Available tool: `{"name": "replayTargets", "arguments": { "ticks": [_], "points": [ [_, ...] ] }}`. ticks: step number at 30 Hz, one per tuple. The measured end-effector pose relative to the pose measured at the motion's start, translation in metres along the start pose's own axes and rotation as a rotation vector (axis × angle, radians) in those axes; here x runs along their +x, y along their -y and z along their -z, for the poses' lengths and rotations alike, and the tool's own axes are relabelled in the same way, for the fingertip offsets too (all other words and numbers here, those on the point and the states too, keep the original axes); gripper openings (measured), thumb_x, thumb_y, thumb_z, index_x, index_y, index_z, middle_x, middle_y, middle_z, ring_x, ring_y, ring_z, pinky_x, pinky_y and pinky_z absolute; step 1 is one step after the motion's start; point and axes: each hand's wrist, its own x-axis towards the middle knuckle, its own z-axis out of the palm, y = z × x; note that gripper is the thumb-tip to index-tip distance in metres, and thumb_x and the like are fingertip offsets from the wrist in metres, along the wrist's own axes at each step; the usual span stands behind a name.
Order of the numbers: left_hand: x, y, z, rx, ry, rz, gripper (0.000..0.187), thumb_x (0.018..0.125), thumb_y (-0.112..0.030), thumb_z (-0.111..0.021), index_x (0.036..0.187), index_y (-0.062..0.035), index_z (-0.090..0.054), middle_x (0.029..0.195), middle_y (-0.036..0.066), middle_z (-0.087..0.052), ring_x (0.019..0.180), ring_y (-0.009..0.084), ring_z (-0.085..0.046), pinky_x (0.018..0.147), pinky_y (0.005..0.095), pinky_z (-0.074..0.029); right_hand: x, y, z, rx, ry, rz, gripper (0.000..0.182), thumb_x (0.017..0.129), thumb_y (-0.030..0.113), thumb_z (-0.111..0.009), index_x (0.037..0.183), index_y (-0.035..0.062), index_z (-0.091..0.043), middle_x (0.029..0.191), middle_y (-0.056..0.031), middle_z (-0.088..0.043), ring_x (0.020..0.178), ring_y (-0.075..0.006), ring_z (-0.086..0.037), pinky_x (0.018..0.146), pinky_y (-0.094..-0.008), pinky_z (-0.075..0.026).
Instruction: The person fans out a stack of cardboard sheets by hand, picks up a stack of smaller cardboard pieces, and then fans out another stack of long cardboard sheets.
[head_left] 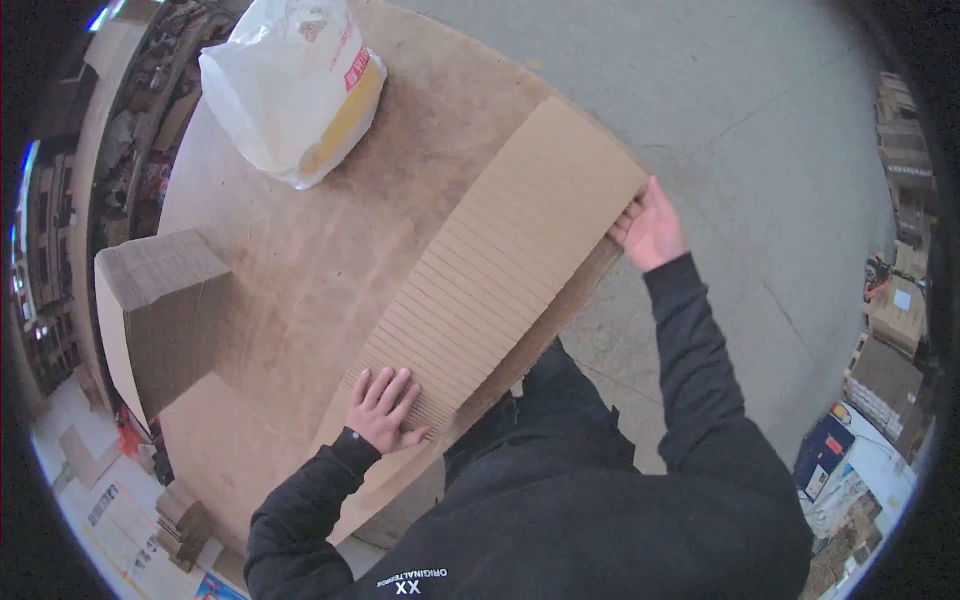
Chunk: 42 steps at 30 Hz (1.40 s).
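A long cardboard sheet [510, 250] lies slantwise along the near right side of the brown table [290, 260]. Rows of parallel creases or slits cross its lower part, while its upper end is plain. My left hand [384, 408] rests on the sheet's lower left end, fingers spread and lying flat. At the upper right corner, my right hand [652, 226] grips the sheet's edge, its fingertips partly hidden at or under the cardboard.
A white plastic bag [295, 90] with something yellow inside stands at the table's far end. A stack of cardboard pieces [170, 300] sits on the left. Shelving runs along the far left; boxes [895, 310] line the right.
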Motion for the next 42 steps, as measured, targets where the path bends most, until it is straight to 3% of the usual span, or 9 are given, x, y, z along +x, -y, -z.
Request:
{"name": "replayTargets", "arguments": {
  "ticks": [3,6,9,12,15,21,33,36,42],
  "points": [
    [0.001,-0.001,0.001,0.001,-0.005,0.003,0.076,0.089,-0.067,-0.042,0.140,-0.0119,-0.052,0.146,0.014,-0.051,0.138,0.0361,-0.043,0.120,0.0531,-0.024,-0.024,-0.038,-0.012,0.100,0.042,-0.015,0.054,0.095,0.050,-0.058,0.127,0.0071,-0.056,0.111,-0.0134,-0.069,0.098,-0.0271,-0.069,0.083,-0.0423,-0.058],
    [-0.004,-0.001,0.002,0.003,0.001,-0.001,0.075,0.088,-0.065,-0.043,0.137,-0.0103,-0.056,0.144,0.015,-0.053,0.136,0.0368,-0.046,0.118,0.0554,-0.026,-0.036,-0.083,-0.012,0.197,0.161,-0.115,0.045,0.097,0.040,-0.058,0.129,0.0084,-0.058,0.115,-0.0117,-0.070,0.100,-0.0274,-0.070,0.079,-0.0424,-0.058],
    [-0.005,-0.001,0.001,0.030,-0.012,-0.010,0.077,0.088,-0.069,-0.040,0.138,-0.0114,-0.055,0.145,0.015,-0.052,0.137,0.0366,-0.045,0.119,0.0531,-0.024,-0.051,-0.108,-0.021,0.225,0.215,-0.158,0.037,0.095,0.021,-0.061,0.129,0.0067,-0.060,0.124,-0.0127,-0.067,0.111,-0.0275,-0.066,0.088,-0.0374,-0.057],
    [-0.004,-0.001,0.004,0.033,0.010,-0.014,0.076,0.089,-0.068,-0.043,0.135,-0.0093,-0.057,0.144,0.016,-0.053,0.135,0.0366,-0.047,0.119,0.0523,-0.025,-0.057,-0.116,-0.033,0.156,0.121,-0.089,0.042,0.089,0.014,-0.064,0.131,0.0150,-0.055,0.122,-0.0060,-0.068,0.103,-0.0201,-0.068,0.077,-0.0337,-0.057],
    [0.002,-0.001,0.005,0.039,-0.008,-0.031,0.075,0.089,-0.068,-0.043,0.133,-0.0091,-0.060,0.141,0.015,-0.055,0.134,0.0371,-0.049,0.118,0.0520,-0.027,-0.061,-0.106,-0.046,0.037,0.075,-0.056,0.048,0.089,0.016,-0.067,0.135,0.0164,-0.053,0.131,-0.0029,-0.063,0.114,-0.0184,-0.062,0.084,-0.0324,-0.056],
    [0.001,-0.001,0.005,0.043,0.000,-0.032,0.077,0.088,-0.068,-0.044,0.137,-0.0095,-0.056,0.144,0.016,-0.053,0.136,0.0370,-0.046,0.119,0.0525,-0.025,-0.061,-0.108,-0.055,-0.040,0.066,0.053,0.063,0.083,0.001,-0.071,0.140,0.0075,-0.046,0.138,-0.0120,-0.057,0.127,-0.0259,-0.053,0.108,-0.0377,-0.045],
    [0.001,-0.001,0.005,0.048,0.035,-0.031,0.080,0.088,-0.069,-0.039,0.139,-0.0087,-0.054,0.145,0.017,-0.051,0.137,0.0386,-0.045,0.118,0.0555,-0.024,-0.054,-0.106,-0.048,-0.052,0.053,0.038,0.059,0.083,0.001,-0.071,0.138,0.0050,-0.049,0.134,-0.0136,-0.059,0.124,-0.0276,-0.056,0.103,-0.0394,-0.050],
    [0.017,-0.003,0.007,0.046,0.043,-0.025,0.079,0.088,-0.068,-0.041,0.139,-0.0098,-0.054,0.145,0.016,-0.051,0.136,0.0378,-0.046,0.118,0.0547,-0.025,-0.045,-0.098,-0.041,-0.039,0.036,0.042,0.056,0.082,0.002,-0.072,0.134,0.0080,-0.051,0.130,-0.0115,-0.062,0.118,-0.0263,-0.059,0.092,-0.0384,-0.055],
    [0.068,-0.004,0.008,0.044,0.053,-0.032,0.079,0.088,-0.068,-0.043,0.140,-0.0099,-0.053,0.146,0.016,-0.050,0.137,0.0381,-0.044,0.119,0.0550,-0.024,-0.021,-0.057,-0.027,-0.039,0.006,0.024,0.053,0.078,0.005,-0.075,0.127,0.0098,-0.056,0.123,-0.0083,-0.066,0.111,-0.0236,-0.063,0.088,-0.0369,-0.056]
  ]
}}
